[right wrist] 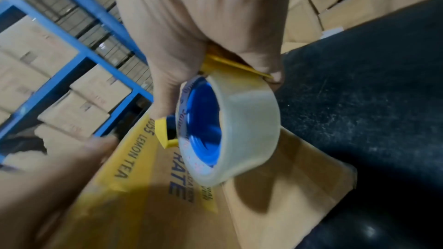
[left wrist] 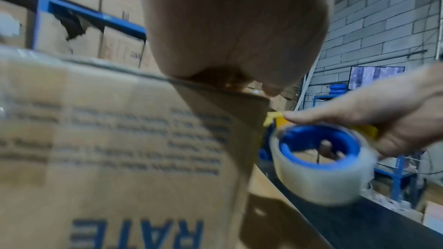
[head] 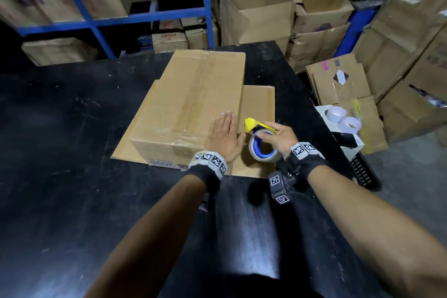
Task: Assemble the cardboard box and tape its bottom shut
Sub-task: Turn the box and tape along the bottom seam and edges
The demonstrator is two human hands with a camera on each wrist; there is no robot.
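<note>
A brown cardboard box (head: 191, 99) stands bottom-up on the black table (head: 72, 128), its flaps folded shut with clear tape along the centre seam and over the near edge. My left hand (head: 226, 134) lies flat with straight fingers on the box's near right corner (left wrist: 239, 97). Just right of that corner my right hand (head: 281, 136) grips a yellow tape dispenser (head: 252, 126) holding a clear tape roll with a blue core (head: 263, 150), seen close in both wrist views (left wrist: 321, 160) (right wrist: 230, 130). A side flap (head: 257, 128) lies spread flat on the table beneath the roll.
Two spare tape rolls (head: 342, 118) sit on a white stand off the table's right edge, above a black basket (head: 365, 172). Flattened cartons (head: 338, 80) lean to the right. An open empty box (head: 256, 12) and blue shelving (head: 96, 19) with cartons stand behind the table.
</note>
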